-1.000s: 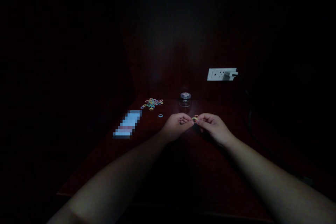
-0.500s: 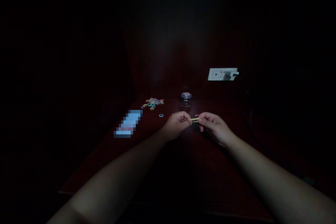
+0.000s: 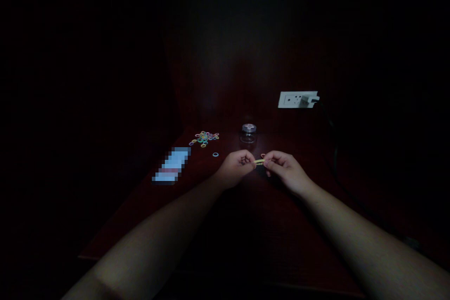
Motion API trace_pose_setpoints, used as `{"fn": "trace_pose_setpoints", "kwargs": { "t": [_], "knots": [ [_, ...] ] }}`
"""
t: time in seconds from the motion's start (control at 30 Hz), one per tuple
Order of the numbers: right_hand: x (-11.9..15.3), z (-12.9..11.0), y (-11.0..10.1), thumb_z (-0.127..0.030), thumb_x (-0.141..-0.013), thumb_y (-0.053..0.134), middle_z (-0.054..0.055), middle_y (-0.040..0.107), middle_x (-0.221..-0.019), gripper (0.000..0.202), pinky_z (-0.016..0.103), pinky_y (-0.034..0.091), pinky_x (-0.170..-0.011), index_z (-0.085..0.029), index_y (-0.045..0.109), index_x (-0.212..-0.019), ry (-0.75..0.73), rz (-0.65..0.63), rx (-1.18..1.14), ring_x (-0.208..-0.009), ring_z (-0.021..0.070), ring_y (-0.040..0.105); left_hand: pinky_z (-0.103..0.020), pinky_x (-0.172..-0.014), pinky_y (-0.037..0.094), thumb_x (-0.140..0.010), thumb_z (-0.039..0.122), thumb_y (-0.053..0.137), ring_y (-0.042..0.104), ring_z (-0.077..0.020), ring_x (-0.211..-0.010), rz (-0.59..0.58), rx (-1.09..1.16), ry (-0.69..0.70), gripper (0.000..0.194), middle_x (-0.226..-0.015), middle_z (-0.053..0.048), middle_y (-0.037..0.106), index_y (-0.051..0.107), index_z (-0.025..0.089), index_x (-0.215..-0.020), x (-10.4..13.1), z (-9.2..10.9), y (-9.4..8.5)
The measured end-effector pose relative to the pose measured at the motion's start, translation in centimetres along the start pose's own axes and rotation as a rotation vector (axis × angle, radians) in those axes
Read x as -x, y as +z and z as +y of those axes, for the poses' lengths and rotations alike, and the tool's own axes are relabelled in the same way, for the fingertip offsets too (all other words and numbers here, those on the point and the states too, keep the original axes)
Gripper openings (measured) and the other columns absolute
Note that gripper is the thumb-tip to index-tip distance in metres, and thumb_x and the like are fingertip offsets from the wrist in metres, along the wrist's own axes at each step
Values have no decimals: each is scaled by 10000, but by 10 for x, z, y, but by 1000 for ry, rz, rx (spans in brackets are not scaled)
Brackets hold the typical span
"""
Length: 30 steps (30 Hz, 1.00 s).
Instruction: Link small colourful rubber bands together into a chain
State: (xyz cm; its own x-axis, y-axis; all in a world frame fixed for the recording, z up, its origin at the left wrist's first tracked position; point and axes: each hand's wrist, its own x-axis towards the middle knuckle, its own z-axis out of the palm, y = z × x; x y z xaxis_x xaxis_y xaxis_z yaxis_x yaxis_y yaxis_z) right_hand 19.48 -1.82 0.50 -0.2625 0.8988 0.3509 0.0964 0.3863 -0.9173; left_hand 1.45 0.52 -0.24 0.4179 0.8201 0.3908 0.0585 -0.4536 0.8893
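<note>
Between my two hands is a small yellow hair tie (image 3: 259, 161), pinched at both ends just above the dark red table. My left hand (image 3: 236, 168) grips its left end between thumb and fingers. The right end is pinched by my right hand (image 3: 285, 169). Partly behind my right fingers, a reddish hair tie (image 3: 263, 155) shows on the table. A single blue hair tie (image 3: 215, 154) lies to the left of my left hand. Farther left is a loose pile of colourful hair ties (image 3: 204, 137).
A clear jar (image 3: 248, 135) with a lid stands beyond my hands. At the left lies a blurred bright phone-like rectangle (image 3: 171, 165) on the table (image 3: 140, 225). A wall socket (image 3: 298, 99) with a plug and dark cable (image 3: 335, 150) is at the right.
My right hand has shifted slightly left, closer to my left hand. The yellow hair tie between them looks less stretched; its lower strand is now wavy.
</note>
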Motion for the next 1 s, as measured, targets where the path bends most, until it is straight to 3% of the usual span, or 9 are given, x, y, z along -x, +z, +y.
{"fn": "trace_pose_setpoints", "kwargs": {
  "t": [0.27,0.4,0.6,0.8,1.0],
  "knots": [
    [1,-4,2,-322,-760,647,5,564,-719,219,245,400,-540,-179,588,-914,-140,44,107,-599,114,495,-225,-592,371,-732,294,622,487,-94,-608,-21,18,-39,174,-674,-1,568,569,128,-731,0,0,2],
    [3,-6,1,-268,-787,614,35,598,-801,234,274,430,-589,-191,627,-1008,-239,0,270,-645,135,517,-225,-584,362,-731,302,621,475,-90,-595,-30,25,-36,185,-667,1,564,574,124,-737,0,-2,1],
    [2,-4,-1,-269,-826,597,78,632,-885,163,314,465,-679,-184,694,-926,-285,9,363,-778,183,586,-230,-600,371,-731,294,611,491,-100,-614,-40,18,-40,173,-670,-6,579,584,123,-727,-1,-3,1],
    [1,-1,-4,-276,-843,594,67,649,-841,148,324,471,-730,-184,699,-892,-298,31,381,-816,195,605,-224,-610,386,-754,267,581,504,-98,-644,-37,20,-43,153,-703,-18,588,576,117,-721,0,2,1],
    [2,-2,-5,-302,-840,600,62,644,-813,157,314,470,-711,-176,693,-829,-290,54,386,-763,185,603,-181,-549,375,-725,257,650,502,-74,-640,9,-47,29,236,-753,-10,580,587,127,-911,3,9,2]
  ]
}}
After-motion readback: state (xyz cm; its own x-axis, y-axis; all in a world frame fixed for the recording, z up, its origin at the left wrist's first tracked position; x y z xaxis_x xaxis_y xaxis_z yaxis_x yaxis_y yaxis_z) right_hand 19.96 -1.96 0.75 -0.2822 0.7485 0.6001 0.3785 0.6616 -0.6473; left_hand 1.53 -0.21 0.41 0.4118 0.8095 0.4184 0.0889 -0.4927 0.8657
